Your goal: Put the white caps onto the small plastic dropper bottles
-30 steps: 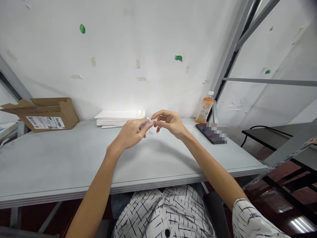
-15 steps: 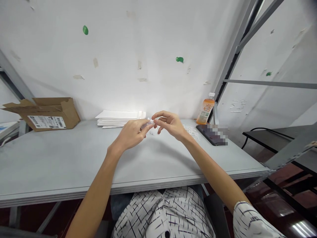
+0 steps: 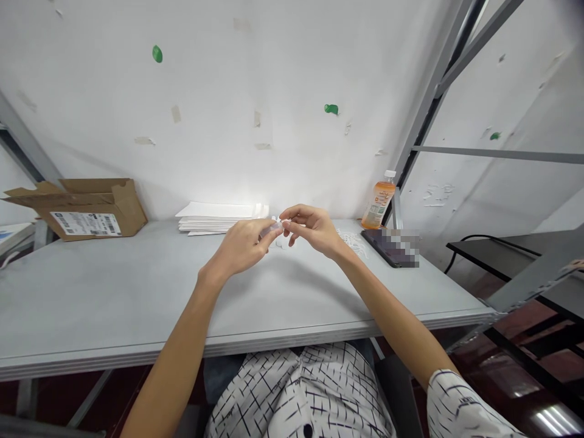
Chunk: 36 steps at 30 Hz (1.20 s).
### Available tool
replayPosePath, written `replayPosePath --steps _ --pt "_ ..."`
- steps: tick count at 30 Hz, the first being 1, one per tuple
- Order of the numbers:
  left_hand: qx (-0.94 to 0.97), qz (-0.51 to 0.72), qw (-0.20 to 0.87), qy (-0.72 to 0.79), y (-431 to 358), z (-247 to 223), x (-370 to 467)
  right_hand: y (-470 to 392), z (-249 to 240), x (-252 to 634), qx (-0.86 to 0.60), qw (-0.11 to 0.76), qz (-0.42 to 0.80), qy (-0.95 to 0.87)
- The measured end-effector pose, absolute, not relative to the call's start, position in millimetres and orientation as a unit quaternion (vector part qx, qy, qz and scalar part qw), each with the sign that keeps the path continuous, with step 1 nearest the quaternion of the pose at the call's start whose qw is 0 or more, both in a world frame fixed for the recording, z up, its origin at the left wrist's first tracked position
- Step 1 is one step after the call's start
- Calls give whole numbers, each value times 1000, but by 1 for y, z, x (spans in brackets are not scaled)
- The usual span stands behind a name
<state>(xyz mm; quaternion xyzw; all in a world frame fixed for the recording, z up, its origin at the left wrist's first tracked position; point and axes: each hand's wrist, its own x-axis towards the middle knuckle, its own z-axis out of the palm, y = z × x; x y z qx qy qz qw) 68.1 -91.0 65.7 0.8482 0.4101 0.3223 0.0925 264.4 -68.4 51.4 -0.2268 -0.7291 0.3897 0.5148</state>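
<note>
Above the grey table, my left hand (image 3: pixel 244 244) pinches a small whitish, translucent piece (image 3: pixel 272 229) between thumb and fingers. Its exact kind is too small to make out. My right hand (image 3: pixel 314 230) meets it from the right, thumb and index finger closed at the piece's right end. Whether the right fingers hold a separate bit there is hidden. Behind and below the fingers, small white pieces (image 3: pixel 279 244) lie on the table. A loose heap of thin white strips (image 3: pixel 353 242) lies just right of my right hand.
A stack of white flat sheets or envelopes (image 3: pixel 219 214) lies against the wall. An opened cardboard box (image 3: pixel 91 210) stands at the left of the table (image 3: pixel 137 292). To the right are an orange drink bottle (image 3: pixel 379 201) and a dark phone-like device (image 3: pixel 385 248), partly pixelated.
The right hand's fingers have closed slightly toward the small piece. My left hand stays nearly where it was.
</note>
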Motion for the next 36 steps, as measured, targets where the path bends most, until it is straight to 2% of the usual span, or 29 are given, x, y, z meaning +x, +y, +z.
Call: replayPosePath --steps 6,11,18,22,27,36 --pt "842 319 112 421 -90 65 68 -68 54 268 -227 532 367 -729" --pt "842 314 82 432 -88 65 68 -65 63 280 -248 585 344 -691" --pt "842 300 60 445 -89 64 68 -36 57 328 -377 599 239 -665" --pt "842 298 55 447 -89 65 68 -22 49 350 -468 549 183 -668" --pt "840 296 54 452 -89 65 68 -25 52 355 -557 419 168 -697" --pt "843 292 47 450 -89 64 67 -30 51 352 -604 232 162 -745"
